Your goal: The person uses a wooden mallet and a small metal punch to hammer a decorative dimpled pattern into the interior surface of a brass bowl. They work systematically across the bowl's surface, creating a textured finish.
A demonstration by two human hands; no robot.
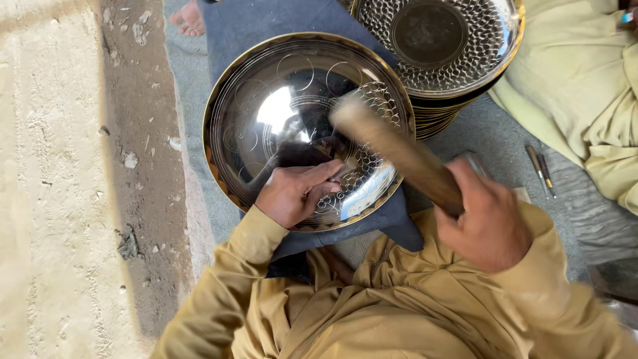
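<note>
1. Here, in the centre of the frame, a large polished metal bowl (306, 126) with a brass-coloured rim lies on a dark blue cloth (392, 219) spread over the ground, its hollow facing up toward the camera.
2. The left hand (296, 193), at the bowl's lower edge, has its grip pinched round a small punch tool (345, 167) whose tip touches the patterned inner wall.
3. The right hand (488, 223), lower right, is clenched on a wooden mallet (392, 149); its long axis runs diagonally, the blurred head pointing to the upper left, above the punch.
4. The step in hand looks like embossing the scale pattern, which covers only the bowl's right side; the next blow calls for a square strike on the punch, clear of the fingers.
5. At the upper right sits a stack of finished patterned bowls (452, 46).
</note>
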